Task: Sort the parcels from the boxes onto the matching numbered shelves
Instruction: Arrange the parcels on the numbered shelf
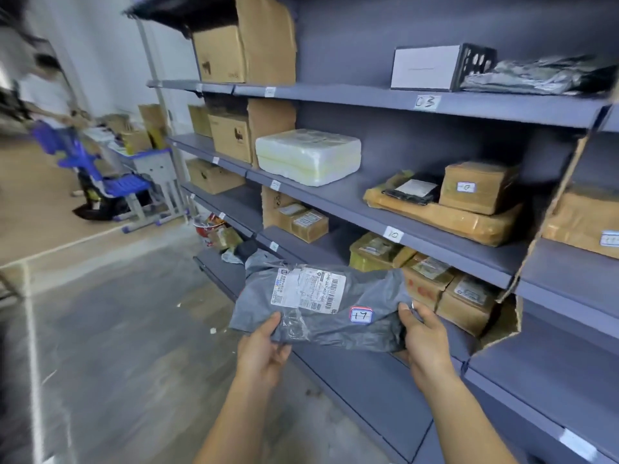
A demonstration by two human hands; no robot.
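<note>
Your left hand (264,349) pinches the near-left edge of the grey mailer bag (338,329), thumb on top; your right hand (425,336) grips its right end the same way. Bag is held up flat in front of the grey shelving (335,199) — shipping label (308,288) facing up, a sticker (361,315) reading 17 near your right thumb. Behind it, small cardboard boxes (425,286) sit on the tier under the tag marked 10 (392,234); tag 03 (427,102) is one tier higher — a white foam box (308,157) sits on the shelf between them

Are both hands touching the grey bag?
Touching. The head view shows the left hand pinching the grey bag and the right hand gripping its other end.
</note>
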